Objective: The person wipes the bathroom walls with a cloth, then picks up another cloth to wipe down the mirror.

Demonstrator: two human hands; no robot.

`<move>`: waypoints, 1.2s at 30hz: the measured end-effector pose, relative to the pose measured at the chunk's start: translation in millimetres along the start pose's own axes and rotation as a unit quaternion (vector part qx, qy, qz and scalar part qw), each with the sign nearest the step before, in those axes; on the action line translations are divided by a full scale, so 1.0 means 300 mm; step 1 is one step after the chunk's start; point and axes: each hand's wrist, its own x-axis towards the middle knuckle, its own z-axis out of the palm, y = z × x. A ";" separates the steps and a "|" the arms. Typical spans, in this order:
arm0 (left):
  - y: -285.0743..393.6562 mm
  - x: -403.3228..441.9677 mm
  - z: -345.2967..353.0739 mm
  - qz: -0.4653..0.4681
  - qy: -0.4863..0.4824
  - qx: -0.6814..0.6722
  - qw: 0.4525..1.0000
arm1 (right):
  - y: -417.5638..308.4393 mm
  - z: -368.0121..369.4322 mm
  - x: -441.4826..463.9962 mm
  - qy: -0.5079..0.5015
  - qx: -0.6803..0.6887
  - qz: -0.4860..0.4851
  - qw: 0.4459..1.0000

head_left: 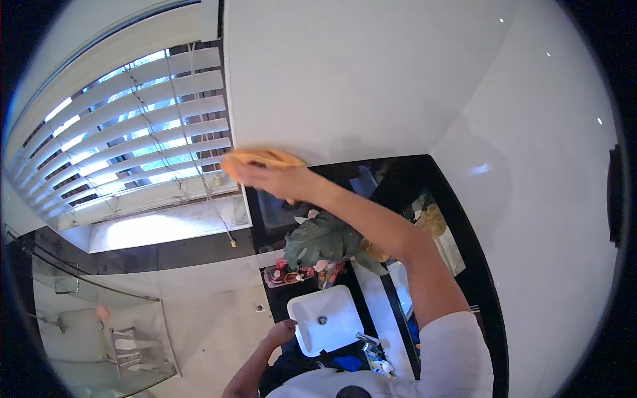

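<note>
My right hand (275, 180) is raised at the far end of my outstretched arm, its fingers closed on an orange cloth (269, 156). The cloth is bunched and slightly blurred; it lies against the white wall, just above a black-edged panel and beside the window blinds. Low in the view, my left hand (284, 330) is closed at the near edge of a white sink (359, 312). Its fingers appear curled over the rim, though they show only small. Large dark green leaves (324, 237) lie below my right forearm.
White slatted blinds (142, 126) with hanging cords cover the window at left. Beside the sink are a tray of pink flowers and small items (292, 275) and a chrome faucet (368, 339). A glass shower enclosure (86, 331) with a stool (127, 348) stands lower left.
</note>
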 end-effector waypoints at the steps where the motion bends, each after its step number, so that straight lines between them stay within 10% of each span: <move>1: -0.016 -0.002 -0.001 0.004 0.001 0.016 1.000 | 0.004 0.048 -0.075 -0.090 0.051 0.020 0.994; 4: -0.072 -0.032 -0.010 -0.011 0.018 -0.010 1.000 | 0.035 0.033 -0.172 -0.179 0.229 0.144 0.946; 7: -0.129 -0.040 -0.001 -0.020 -0.006 -0.017 1.000 | 0.077 -0.135 -0.149 -0.061 0.479 0.340 0.807; 10: -0.131 -0.036 0.001 -0.040 0.004 -0.027 0.999 | 0.057 -0.385 -0.021 0.081 0.343 0.467 0.811; 13: -0.121 -0.013 0.001 -0.025 -0.004 -0.003 1.000 | 0.094 -0.380 0.004 0.261 0.382 0.393 0.794; 15: -0.096 -0.008 0.005 -0.025 -0.010 0.008 1.000 | 0.093 -0.296 0.024 0.348 0.168 0.326 0.863; 21: -0.033 -0.007 0.000 -0.065 -0.029 -0.010 0.997 | -0.058 0.115 -0.045 0.074 -0.111 -0.008 0.991; 27: -0.152 -0.055 0.005 -0.085 0.029 -0.082 0.993 | 0.045 -0.098 -0.350 -0.020 -0.051 0.128 0.990; 29: -0.208 -0.083 0.002 -0.081 0.019 -0.076 0.994 | 0.097 -0.211 -0.526 -0.014 0.003 0.462 0.887; 36: -0.223 -0.088 -0.026 -0.055 -0.003 0.015 0.998 | 0.040 -0.523 -0.292 0.299 -0.140 0.305 0.893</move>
